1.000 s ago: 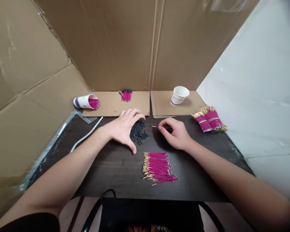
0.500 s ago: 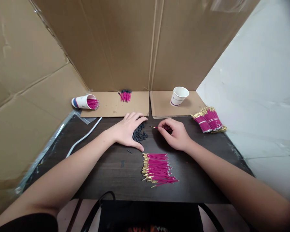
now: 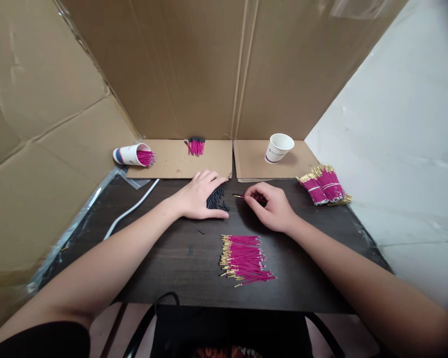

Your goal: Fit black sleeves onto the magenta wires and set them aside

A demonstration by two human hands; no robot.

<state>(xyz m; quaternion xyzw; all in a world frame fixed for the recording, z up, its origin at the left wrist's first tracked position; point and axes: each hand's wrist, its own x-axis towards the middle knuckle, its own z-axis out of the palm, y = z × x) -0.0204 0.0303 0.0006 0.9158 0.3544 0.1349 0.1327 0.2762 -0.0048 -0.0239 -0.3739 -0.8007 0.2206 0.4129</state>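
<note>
My left hand (image 3: pixel 202 195) rests on the dark table with thumb and fingers spread around a heap of short black sleeves (image 3: pixel 214 200). To its right, my right hand (image 3: pixel 268 205) is closed in a pinch on a magenta wire (image 3: pixel 239 196), whose gold-coloured end points left toward the heap. Part of that wire is hidden by the fingers. In front of both hands lies a row of magenta wires (image 3: pixel 246 256), gold ends to the left and silvery tips to the right. One loose black sleeve (image 3: pixel 201 231) lies apart, below my left hand.
A tipped paper cup (image 3: pixel 129 154) holding magenta wires lies at the back left. Black-ended wires (image 3: pixel 196 146) lie on the cardboard sheet (image 3: pixel 164 166). An upright paper cup (image 3: pixel 279 149) stands back right, near banded wire bundles (image 3: pixel 323 185). A white cable (image 3: pixel 134 206) crosses the left side.
My left thumb has moved up and inward along the black heap, gathering the sleeves closer. The right hand keeps its pinch on the wire almost in place. The view has shifted slightly.
</note>
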